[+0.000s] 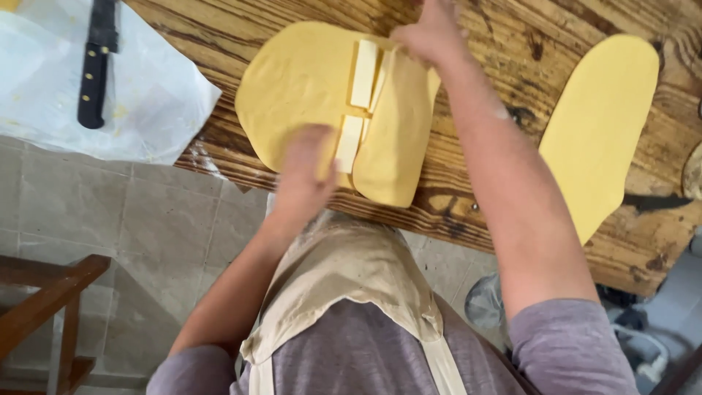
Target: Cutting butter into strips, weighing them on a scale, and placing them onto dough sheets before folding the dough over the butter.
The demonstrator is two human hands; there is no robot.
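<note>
A person in a purple shirt and tan apron leans over a dark-grained wooden desk (512, 44), seen from above. In the middle of the desk lies a flat sheet of yellow dough (307, 88), with pale butter slabs (363, 73) laid in a line down its centre. The right side of the sheet is folded over the slabs as a flap.

The right hand (431, 29) reaches to the far end of the fold, fingers closed in a pinch on the dough's edge, arm stretched long across the desk. The left hand (307, 164) rests at the near end of the dough, beside the lowest slab; it is blurred, fingers seemingly loose and flat, though I cannot tell for certain.

Risks, as a judgement: the near end of the dough lies close to the desk edge, so a tug could drag it over; a hard pinch could tear the thin sheet; the slabs could slide out of line.

Right of the dough lies a second yellow dough sheet (599, 124). Left of it, a black-handled knife (95, 73) rests on white paper (153, 95).
</note>
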